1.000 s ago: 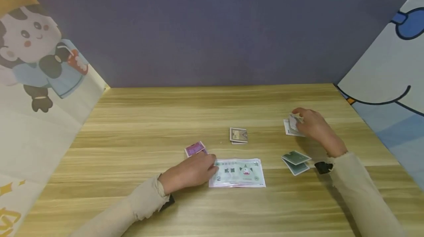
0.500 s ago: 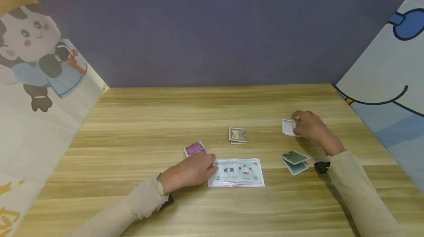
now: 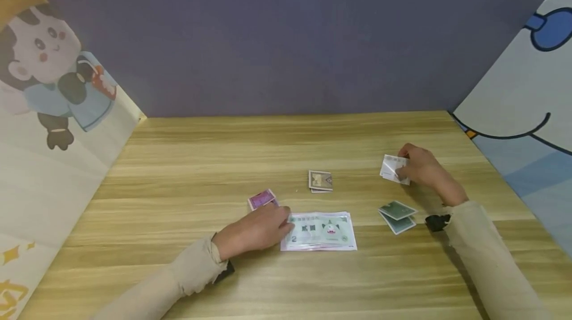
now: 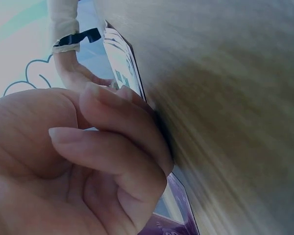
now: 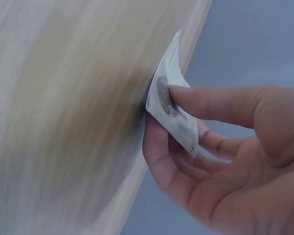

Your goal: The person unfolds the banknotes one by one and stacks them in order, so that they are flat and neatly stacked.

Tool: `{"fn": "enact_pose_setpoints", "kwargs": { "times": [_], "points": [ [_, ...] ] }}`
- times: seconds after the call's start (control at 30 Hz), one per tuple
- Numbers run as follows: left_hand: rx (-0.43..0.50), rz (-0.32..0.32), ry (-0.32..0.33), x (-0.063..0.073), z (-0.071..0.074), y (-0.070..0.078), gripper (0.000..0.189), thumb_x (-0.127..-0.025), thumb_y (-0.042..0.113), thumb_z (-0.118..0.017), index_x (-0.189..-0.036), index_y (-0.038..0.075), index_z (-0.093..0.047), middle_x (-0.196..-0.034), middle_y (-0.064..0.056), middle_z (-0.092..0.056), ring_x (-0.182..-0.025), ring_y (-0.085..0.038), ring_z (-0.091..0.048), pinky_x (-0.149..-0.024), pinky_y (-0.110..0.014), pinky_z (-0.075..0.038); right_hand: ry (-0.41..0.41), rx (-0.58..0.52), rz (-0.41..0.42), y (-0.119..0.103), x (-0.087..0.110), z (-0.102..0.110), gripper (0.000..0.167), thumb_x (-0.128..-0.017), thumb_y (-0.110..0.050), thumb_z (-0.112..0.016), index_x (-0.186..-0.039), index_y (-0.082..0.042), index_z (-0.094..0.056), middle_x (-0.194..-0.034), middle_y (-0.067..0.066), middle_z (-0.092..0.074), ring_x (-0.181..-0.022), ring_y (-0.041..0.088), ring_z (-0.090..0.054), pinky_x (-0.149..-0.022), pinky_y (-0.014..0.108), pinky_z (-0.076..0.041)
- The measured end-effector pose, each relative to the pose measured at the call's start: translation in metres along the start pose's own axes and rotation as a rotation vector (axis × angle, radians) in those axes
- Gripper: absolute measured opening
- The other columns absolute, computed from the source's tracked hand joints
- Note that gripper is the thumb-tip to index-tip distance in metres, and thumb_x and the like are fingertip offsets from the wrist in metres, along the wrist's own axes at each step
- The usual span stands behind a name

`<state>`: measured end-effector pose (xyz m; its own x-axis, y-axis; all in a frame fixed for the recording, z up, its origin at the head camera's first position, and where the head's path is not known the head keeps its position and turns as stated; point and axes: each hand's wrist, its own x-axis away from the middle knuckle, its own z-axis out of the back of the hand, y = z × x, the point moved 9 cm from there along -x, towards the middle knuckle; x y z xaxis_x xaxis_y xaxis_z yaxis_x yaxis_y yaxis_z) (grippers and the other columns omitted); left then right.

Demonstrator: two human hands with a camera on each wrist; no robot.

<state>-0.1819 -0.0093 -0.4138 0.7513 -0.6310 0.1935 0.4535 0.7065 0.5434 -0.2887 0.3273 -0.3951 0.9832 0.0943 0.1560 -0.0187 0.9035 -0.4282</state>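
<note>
In the head view my left hand [image 3: 256, 229] is at the left end of a stack of play banknotes [image 3: 319, 231], fingers curled over its edge; the top note is pale green with a 2. The left wrist view shows these curled fingers [image 4: 127, 161], but their contact with the stack [image 4: 120, 61] is partly hidden. To the right and farther back, my right hand [image 3: 424, 166] holds a pale grey folded banknote [image 3: 393, 167] just off the table. Seen from the right wrist, the thumb [image 5: 210, 102] lies on the bent note [image 5: 179, 115], with fingers beneath.
A purple folded note [image 3: 262, 200] lies just behind my left hand. Farther back, a brown folded note [image 3: 320, 181] sits mid-table. A green folded note [image 3: 397, 216] stands half open near my right wrist. A dark panel [image 3: 295, 37] borders the wooden table [image 3: 201, 156].
My right hand first pressed the raised grey note flatter, then lifted and tilted it slightly from the table. The left hand and the banknote stack have stayed in place.
</note>
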Motion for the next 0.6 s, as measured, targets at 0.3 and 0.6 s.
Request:
{"fn": "enact_pose_setpoints", "kwargs": {
  "times": [0.3,0.6],
  "points": [
    [0.065,0.013,-0.014,0.000,0.000,-0.001,0.023,-0.104,0.020,-0.051,-0.087,0.007,-0.061,-0.061,0.001,-0.051,-0.042,-0.008,-0.046,-0.039,-0.023,-0.040,0.048,-0.041,0.088,-0.012,0.002,0.004,0.036,-0.093,-0.007,-0.066,-0.120,0.009,-0.049,-0.107,0.036,-0.061,-0.075,0.029,-0.062,-0.057,0.033,-0.047],
    [0.106,0.028,-0.025,0.000,-0.002,-0.002,0.026,-0.104,0.025,-0.051,-0.085,0.011,-0.058,-0.059,0.001,-0.052,-0.034,-0.006,-0.044,-0.032,-0.021,-0.036,0.136,-0.072,0.161,-0.032,0.008,0.014,0.032,-0.090,-0.007,-0.071,-0.117,0.003,-0.056,-0.097,0.025,-0.066,-0.074,0.025,-0.057,-0.058,0.033,-0.043]
  ]
}}
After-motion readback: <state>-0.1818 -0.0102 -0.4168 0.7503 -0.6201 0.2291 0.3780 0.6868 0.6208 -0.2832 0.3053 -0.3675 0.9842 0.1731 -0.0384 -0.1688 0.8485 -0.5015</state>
